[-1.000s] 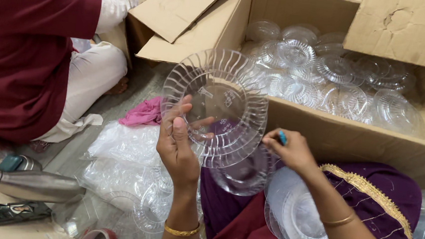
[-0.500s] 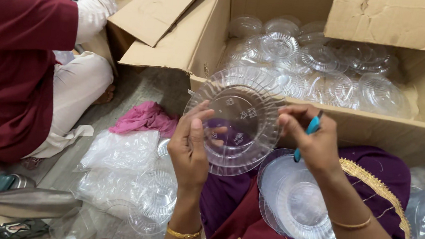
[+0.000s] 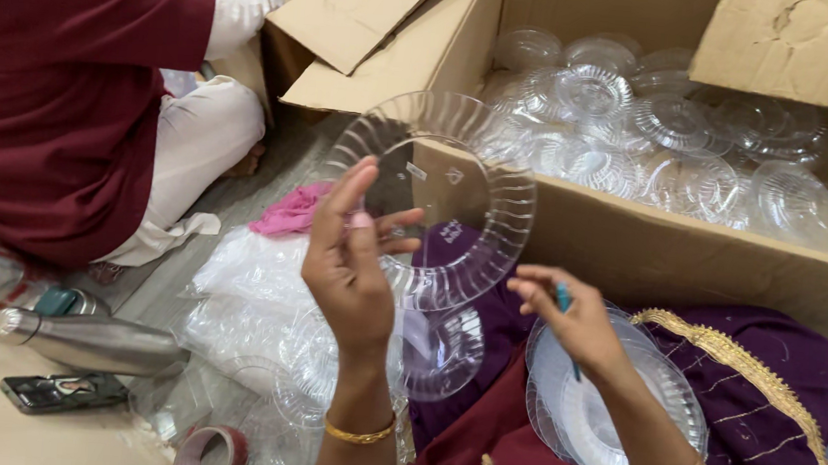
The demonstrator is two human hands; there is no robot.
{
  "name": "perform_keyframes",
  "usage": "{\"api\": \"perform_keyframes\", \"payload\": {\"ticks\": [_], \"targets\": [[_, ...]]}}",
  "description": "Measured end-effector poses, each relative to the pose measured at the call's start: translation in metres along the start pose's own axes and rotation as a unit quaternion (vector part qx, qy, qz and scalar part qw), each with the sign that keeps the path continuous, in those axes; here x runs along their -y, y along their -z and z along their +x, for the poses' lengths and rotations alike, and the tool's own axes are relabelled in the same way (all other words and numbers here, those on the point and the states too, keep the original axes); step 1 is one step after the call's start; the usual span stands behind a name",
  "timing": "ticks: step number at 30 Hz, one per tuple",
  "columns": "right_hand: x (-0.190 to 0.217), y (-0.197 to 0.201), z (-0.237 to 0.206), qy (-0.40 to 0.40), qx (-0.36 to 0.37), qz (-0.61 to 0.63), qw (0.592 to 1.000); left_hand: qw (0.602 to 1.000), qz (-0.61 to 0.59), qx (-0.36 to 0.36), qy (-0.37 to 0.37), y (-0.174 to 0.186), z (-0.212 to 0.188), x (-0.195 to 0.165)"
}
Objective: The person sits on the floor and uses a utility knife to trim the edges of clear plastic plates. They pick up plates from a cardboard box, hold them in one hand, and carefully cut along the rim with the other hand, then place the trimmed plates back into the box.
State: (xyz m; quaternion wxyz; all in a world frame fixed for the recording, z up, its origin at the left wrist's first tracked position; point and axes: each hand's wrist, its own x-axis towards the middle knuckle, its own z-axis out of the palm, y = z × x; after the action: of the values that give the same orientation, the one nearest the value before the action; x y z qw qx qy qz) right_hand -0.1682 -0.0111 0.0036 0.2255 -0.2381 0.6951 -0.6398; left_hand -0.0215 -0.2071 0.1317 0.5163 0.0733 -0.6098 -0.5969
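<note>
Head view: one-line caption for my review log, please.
Left hand holds up a clear ribbed plastic plate; right hand pinches a small blue tool before a plate-filled cardboard box.

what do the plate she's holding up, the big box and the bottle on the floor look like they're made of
Plate in the left hand: likely clear rigid plastic, glossy; the box and fingers show through it, and its rim is ribbed.
Box: brown corrugated cardboard, matte, with folded flaps and a torn edge.
Bottle: seemingly metal, perhaps steel, with a silvery brushed sheen.
</note>
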Motion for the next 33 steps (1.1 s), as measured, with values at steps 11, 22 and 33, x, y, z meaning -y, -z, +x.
{"api": "perform_keyframes", "payload": {"ticks": [11,22,33], "targets": [[0.064,0.006,-0.016,0.041,0.183,0.269,0.945,0.968,-0.125,0.148,0.157,-0.014,-0.015,0.037],[0.042,0.09,0.027,-0.102,-0.012,0.056,0.993,0.783,0.391,0.48,-0.056,0.085,0.031,0.066],[0.036,0.219,0.159,-0.035,-0.08,-0.203,0.975,0.749,-0.069,0.641,-0.152,-0.123,0.056,0.091]]}}
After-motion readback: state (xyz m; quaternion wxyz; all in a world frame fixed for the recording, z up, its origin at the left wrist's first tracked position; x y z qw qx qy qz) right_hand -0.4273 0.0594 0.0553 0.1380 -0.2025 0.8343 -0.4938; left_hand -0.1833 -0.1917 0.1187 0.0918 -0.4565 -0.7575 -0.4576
